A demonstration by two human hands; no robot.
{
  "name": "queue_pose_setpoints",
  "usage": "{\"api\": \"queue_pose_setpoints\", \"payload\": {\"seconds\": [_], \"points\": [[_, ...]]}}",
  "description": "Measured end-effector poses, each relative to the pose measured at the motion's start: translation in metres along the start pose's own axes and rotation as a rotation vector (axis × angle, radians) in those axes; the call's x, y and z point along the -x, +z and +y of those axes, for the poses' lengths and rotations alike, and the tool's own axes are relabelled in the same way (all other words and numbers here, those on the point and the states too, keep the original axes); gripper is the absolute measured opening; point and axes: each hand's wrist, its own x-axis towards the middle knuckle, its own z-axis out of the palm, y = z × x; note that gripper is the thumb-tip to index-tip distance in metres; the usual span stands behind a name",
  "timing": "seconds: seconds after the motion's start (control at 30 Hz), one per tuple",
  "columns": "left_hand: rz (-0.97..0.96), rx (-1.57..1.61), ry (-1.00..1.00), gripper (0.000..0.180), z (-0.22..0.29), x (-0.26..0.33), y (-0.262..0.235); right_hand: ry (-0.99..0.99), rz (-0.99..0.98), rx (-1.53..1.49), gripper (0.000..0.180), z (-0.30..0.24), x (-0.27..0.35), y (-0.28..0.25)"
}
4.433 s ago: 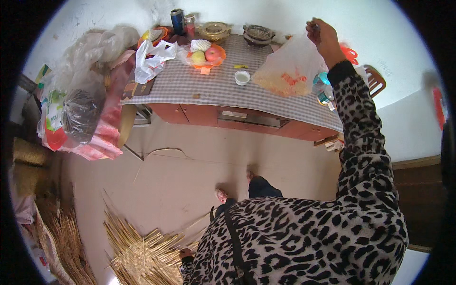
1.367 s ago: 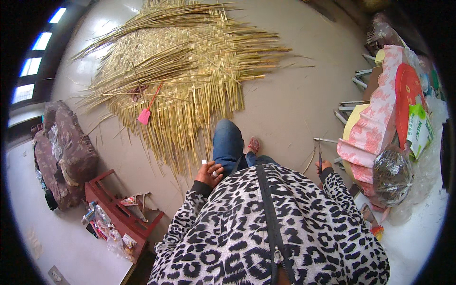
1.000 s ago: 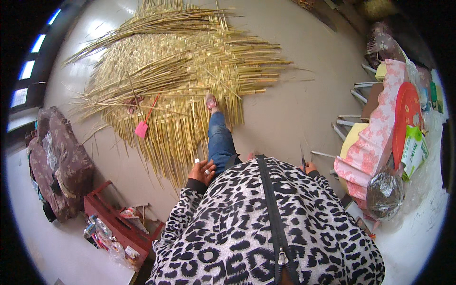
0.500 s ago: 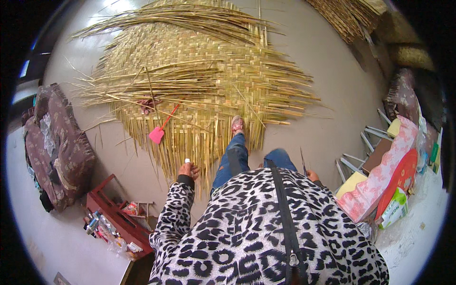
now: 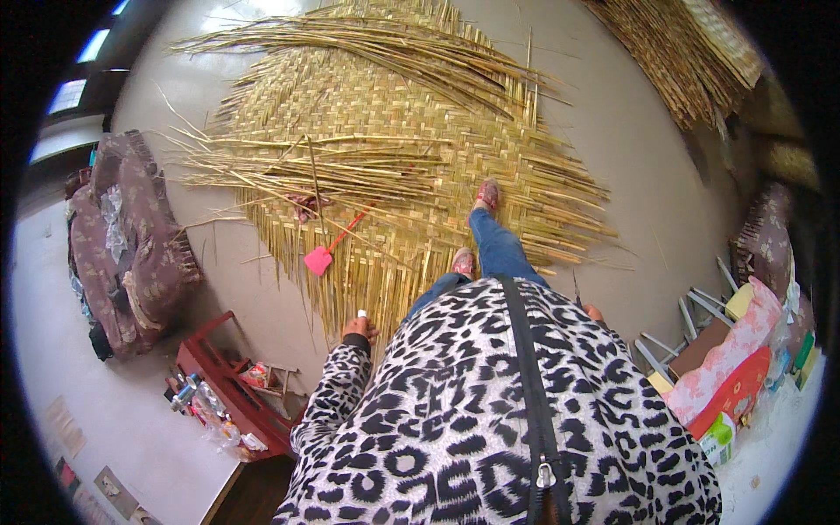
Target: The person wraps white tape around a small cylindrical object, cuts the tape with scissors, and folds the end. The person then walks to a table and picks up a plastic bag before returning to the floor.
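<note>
A large woven mat of split cane strips (image 5: 385,114) lies on the floor ahead, its loose strip ends fanning out at the edges. My left hand (image 5: 360,329) hangs low over the mat's near edge, fingers loosely bent and apart, with a white wrap round one finger. Nothing shows in its grasp. At my right side, my right hand (image 5: 595,312) is partly hidden by my jacket and closed on a thin, dark, pointed knife (image 5: 577,285). Only the knife's narrow blade sticks out, pointing forward.
Loose cane strips (image 5: 350,166) and a pink fly swatter (image 5: 318,260) lie on the mat. At left are a cloth-draped seat (image 5: 144,254) and a red wooden rack (image 5: 219,367). Stools (image 5: 691,324) stand at right beside a red round board (image 5: 739,394). A cane bundle (image 5: 674,66) lies far right.
I have stepped forward; both shoes now show on the mat, where one did before. The view has shifted, so the mat sits farther right. Both hands stay low at my sides.
</note>
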Motion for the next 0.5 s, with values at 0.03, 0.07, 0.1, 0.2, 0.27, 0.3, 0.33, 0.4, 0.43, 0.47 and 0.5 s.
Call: {"api": "queue_pose_setpoints", "payload": {"seconds": [0.03, 0.07, 0.1, 0.2, 0.27, 0.3, 0.33, 0.4, 0.43, 0.47, 0.5], "points": [[0.005, -0.104, -0.039, 0.026, -0.015, -0.011, 0.0, 0.021, -0.031, -0.056, 0.041, -0.004, -0.016, -0.01], [-0.007, -0.23, -0.001, 0.029, -0.03, -0.022, -0.001, 0.043, -0.061, -0.11, 0.036, -0.011, -0.031, -0.021], [-0.022, -0.406, 0.049, 0.032, -0.041, -0.035, -0.002, 0.067, -0.073, -0.188, 0.034, -0.019, -0.044, -0.031], [-0.097, -0.93, 0.216, 0.042, -0.052, -0.067, -0.003, 0.19, -0.106, -0.492, 0.03, -0.042, -0.072, -0.061], [-0.107, -0.92, 0.38, 0.048, -0.03, -0.084, 0.011, 0.154, -0.123, -0.612, 0.03, -0.06, -0.095, -0.083], [-0.076, -0.828, 0.456, 0.05, -0.016, -0.084, 0.023, 0.159, -0.119, -0.636, 0.03, -0.065, -0.1, -0.092], [-0.028, -1.1, 0.294, 0.054, 0.008, -0.082, 0.03, 0.177, -0.127, -0.622, 0.024, -0.072, -0.107, -0.104], [-0.046, -0.847, 0.223, 0.053, 0.055, -0.067, 0.062, 0.188, -0.082, -0.515, 0.028, -0.082, -0.118, -0.125], [-0.033, -0.817, 0.209, 0.052, 0.077, -0.057, 0.078, 0.206, -0.062, -0.495, 0.033, -0.085, -0.122, -0.134], [-0.018, -0.786, 0.195, 0.051, 0.095, -0.047, 0.091, 0.209, -0.084, -0.517, 0.034, -0.086, -0.126, -0.142], [0.002, -0.759, 0.181, 0.05, 0.111, -0.04, 0.1, 0.219, -0.099, -0.533, 0.034, -0.087, -0.129, -0.15]]}}
